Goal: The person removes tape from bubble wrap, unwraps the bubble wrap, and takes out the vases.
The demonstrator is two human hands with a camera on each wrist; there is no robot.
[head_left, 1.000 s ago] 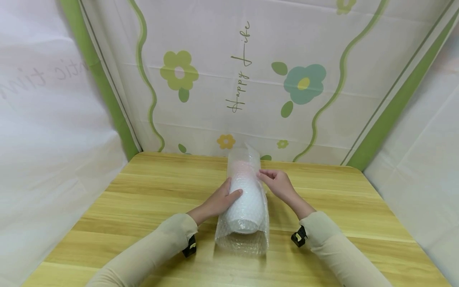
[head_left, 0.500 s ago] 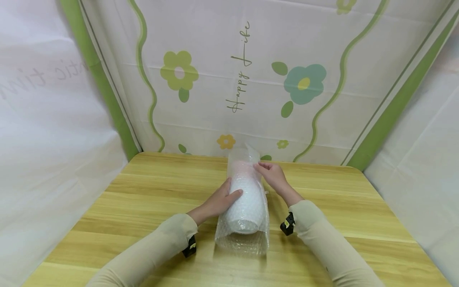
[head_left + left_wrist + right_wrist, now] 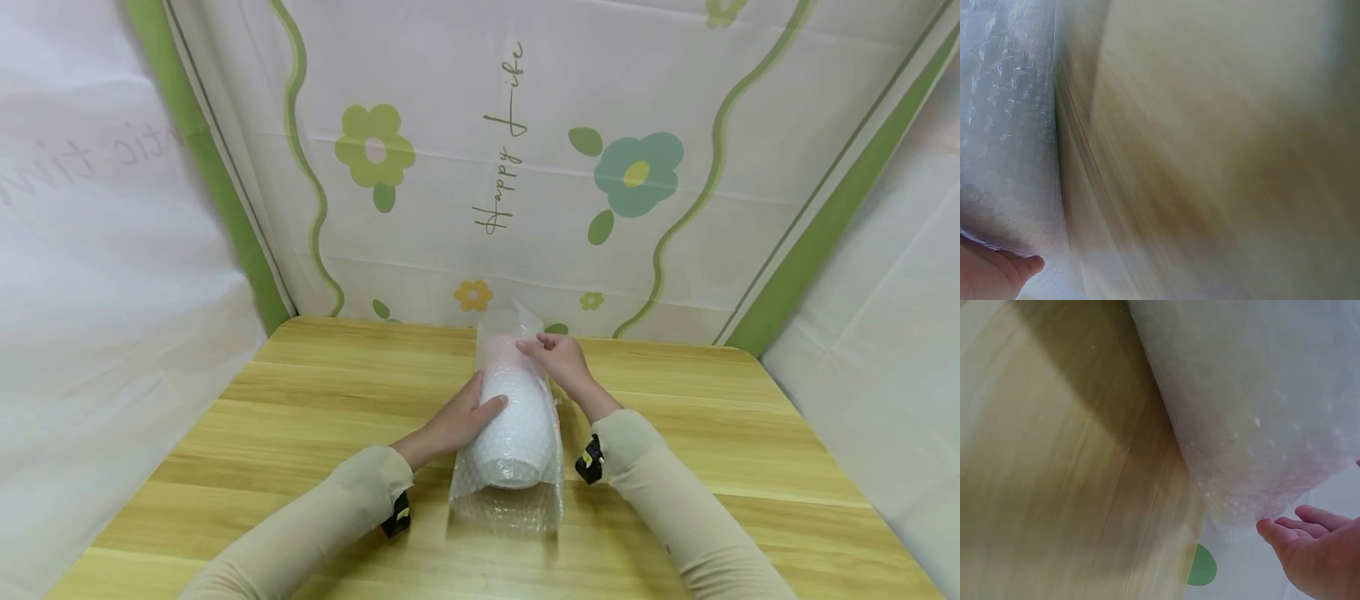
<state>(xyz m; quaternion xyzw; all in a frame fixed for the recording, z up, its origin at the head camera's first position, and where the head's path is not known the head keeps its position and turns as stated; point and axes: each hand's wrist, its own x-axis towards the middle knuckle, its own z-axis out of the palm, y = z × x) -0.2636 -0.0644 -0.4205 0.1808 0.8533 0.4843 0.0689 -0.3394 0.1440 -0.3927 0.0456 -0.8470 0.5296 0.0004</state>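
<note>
A bottle-shaped object in clear bubble wrap [image 3: 513,429] lies on the wooden table, white along its body and pinkish toward the far end. My left hand [image 3: 453,421] holds it from the left side, thumb over the top and fingers partly hidden. In the left wrist view, a bit of the left hand [image 3: 994,272] shows against the bubble wrap [image 3: 1007,137]. At the pinkish far part, my right hand [image 3: 562,360] touches the wrap with its fingertips. The right wrist view has the right hand's fingers [image 3: 1310,525] fairly straight beside the bubble wrap's end [image 3: 1260,444].
The wooden table [image 3: 300,400] ends at a white fabric wall [image 3: 442,225] printed with flowers. Loose wrap overhangs both ends of the object, forming an opening at the near end. A black wrist camera [image 3: 590,460] sits under the right cuff, another wrist camera [image 3: 396,515] under the left.
My right hand has slid leftward and slightly away from me, from the wrap's right edge onto its top. The left hand and the wrapped object have stayed in place.
</note>
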